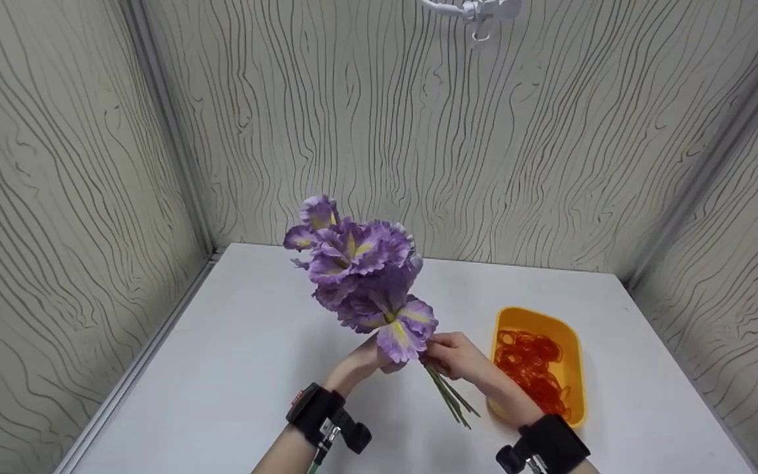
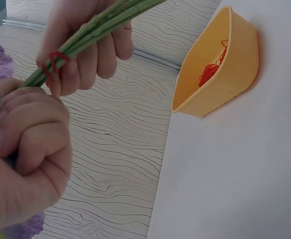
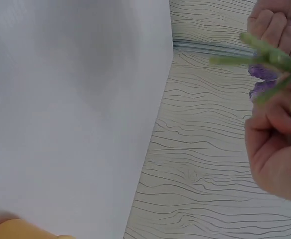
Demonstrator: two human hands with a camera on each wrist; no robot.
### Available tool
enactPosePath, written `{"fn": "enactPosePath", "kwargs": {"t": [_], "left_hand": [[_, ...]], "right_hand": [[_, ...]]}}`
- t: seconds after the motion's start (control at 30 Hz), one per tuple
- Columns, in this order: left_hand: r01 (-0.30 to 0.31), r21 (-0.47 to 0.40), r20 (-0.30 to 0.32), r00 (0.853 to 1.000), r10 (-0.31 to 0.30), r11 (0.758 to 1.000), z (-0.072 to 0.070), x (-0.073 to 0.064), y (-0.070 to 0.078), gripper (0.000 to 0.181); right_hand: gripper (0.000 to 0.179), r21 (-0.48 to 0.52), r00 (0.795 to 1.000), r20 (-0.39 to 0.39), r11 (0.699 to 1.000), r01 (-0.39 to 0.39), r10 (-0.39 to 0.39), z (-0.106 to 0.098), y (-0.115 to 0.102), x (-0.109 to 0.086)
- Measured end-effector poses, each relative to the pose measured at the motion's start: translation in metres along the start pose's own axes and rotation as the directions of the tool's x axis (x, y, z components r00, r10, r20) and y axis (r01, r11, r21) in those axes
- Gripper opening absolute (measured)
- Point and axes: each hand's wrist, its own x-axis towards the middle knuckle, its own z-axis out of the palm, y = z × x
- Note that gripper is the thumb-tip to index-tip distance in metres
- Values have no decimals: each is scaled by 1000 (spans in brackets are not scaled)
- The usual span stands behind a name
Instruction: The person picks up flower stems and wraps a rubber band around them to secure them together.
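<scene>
A person holds a bunch of purple artificial flowers (image 1: 362,276) above a white worktop (image 1: 241,368), blooms pointing up and away. The left hand (image 1: 369,359) has a clenched grip around the green stems (image 2: 93,32) just below the blooms. The right hand (image 1: 454,355) grasps the same stems a little lower, where a red rubber band (image 2: 53,62) circles them. Near the right hand, a yellow tray (image 1: 573,349) of red rubber bands (image 1: 527,368) sits on the worktop.
</scene>
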Motion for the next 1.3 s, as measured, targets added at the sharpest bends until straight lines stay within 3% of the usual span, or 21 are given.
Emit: {"fn": "enactPosePath", "kwargs": {"t": [0.13, 0.23, 0.33, 0.43, 0.6, 0.73, 0.9, 1.03, 1.3], "left_hand": [[42, -108, 10, 999, -41, 993, -4, 2, -5, 23], [117, -139, -7, 993, -119, 983, -2, 3, 0, 27], [170, -119, -25, 984, -174, 978, -2, 4, 3, 29], [193, -102, -33, 980, -197, 976, -2, 5, 4, 28], [212, -112, -14, 977, -215, 971, -4, 6, 4, 27], [193, -114, 33, 981, -191, 974, -6, 5, 1, 26], [130, -133, 103, 988, -117, 983, -10, 5, -2, 22], [103, -161, 142, 987, -81, 982, -12, 5, -3, 23], [29, -167, 197, 980, 5, 985, -14, 4, -6, 26]], "right_hand": [[19, 170, 989, 140, 984, -61, 37, -7, 11, -3], [14, 311, 975, 223, 948, -67, -5, -11, 17, -5], [12, 387, 959, 280, 920, -64, -51, -12, 20, -7], [9, 399, 957, 279, 916, -46, -74, -11, 20, -7], [9, 326, 977, 208, 945, -17, -54, -6, 20, -9], [11, 303, 982, 182, 953, -19, -38, -3, 21, -10], [15, 279, 980, 186, 960, 12, -66, -4, 19, -9], [25, 266, 980, 189, 964, 11, -63, -4, 17, -10], [30, 303, 992, 126, 953, -22, -17, -2, 18, -8]]}}
